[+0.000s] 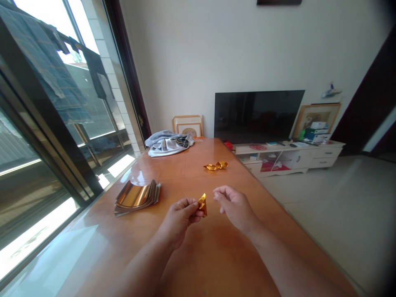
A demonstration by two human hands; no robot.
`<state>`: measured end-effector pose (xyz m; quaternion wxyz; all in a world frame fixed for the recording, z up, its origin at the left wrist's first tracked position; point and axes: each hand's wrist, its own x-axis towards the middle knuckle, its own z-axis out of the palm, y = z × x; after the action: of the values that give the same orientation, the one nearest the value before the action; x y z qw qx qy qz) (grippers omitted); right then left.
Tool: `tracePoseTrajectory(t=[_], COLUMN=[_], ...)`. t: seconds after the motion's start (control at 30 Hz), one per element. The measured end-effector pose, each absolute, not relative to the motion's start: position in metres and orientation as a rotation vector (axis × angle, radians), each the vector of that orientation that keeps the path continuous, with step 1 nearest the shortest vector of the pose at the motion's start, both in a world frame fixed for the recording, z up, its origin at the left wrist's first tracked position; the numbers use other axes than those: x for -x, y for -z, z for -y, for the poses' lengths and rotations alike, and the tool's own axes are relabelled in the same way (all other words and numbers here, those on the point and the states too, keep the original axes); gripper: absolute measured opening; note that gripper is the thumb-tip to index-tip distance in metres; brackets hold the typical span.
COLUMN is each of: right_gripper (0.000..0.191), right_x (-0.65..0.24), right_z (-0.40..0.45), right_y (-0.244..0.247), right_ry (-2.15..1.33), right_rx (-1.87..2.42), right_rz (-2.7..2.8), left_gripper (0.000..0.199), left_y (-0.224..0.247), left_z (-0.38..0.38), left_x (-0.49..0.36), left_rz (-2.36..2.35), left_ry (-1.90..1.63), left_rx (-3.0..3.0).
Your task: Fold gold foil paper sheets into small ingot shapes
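Over the wooden table (198,264), the left hand (178,218) pinches a small folded gold paper (202,204) in its fingers, and the right hand (234,207) is open just beside, not touching it; the paper is shiny and pointed, and a stack of gold sheets (136,198) lies to the left

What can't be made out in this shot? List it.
Head view only:
- Folded gold foil piece: its held end is hidden by the left hand.
- Stack of gold foil sheets: too fine to count the sheets.
- Dark items on the grey cloth: too small to identify.
- Dark wall hanging: cut off by the top edge.
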<state>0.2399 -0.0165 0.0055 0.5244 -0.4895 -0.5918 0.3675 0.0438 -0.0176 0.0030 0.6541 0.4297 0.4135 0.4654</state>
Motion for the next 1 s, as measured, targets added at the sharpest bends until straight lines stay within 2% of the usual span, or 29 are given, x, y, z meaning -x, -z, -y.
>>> tracePoseTrajectory(t=[0.17, 0.33, 0.47, 0.7, 1.0], right_gripper=[0.02, 0.014, 0.009, 0.009, 0.009], right_x=[-0.231, -0.228, -0.225, -0.209, -0.207], right_z=[0.025, 0.029, 0.031, 0.04, 0.031], right_y=[-0.013, -0.015, -0.011, -0.003, 0.006], right_ry=[-1.081, -1.191, -0.988, -0.466, -0.492], right_rx=[1.11, 1.042, 1.085, 1.107, 1.173], right_rz=[1.388, 1.336, 1.364, 1.571, 1.526], left_gripper=[0.024, 0.023, 0.023, 0.029, 0.029], left_y=[-0.005, -0.006, -0.007, -0.004, 0.001], left_z=[0.016, 0.019, 0.022, 0.022, 0.024], left_x=[-0.041, -0.042, -0.047, -0.055, -0.058], left_rz=[-0.822, -0.865, -1.003, -1.11, -1.144], left_ry=[-0.954, -0.964, -1.114, -1.273, -1.273], left_rx=[-0.837, -0.993, -1.247, -1.233, -1.355])
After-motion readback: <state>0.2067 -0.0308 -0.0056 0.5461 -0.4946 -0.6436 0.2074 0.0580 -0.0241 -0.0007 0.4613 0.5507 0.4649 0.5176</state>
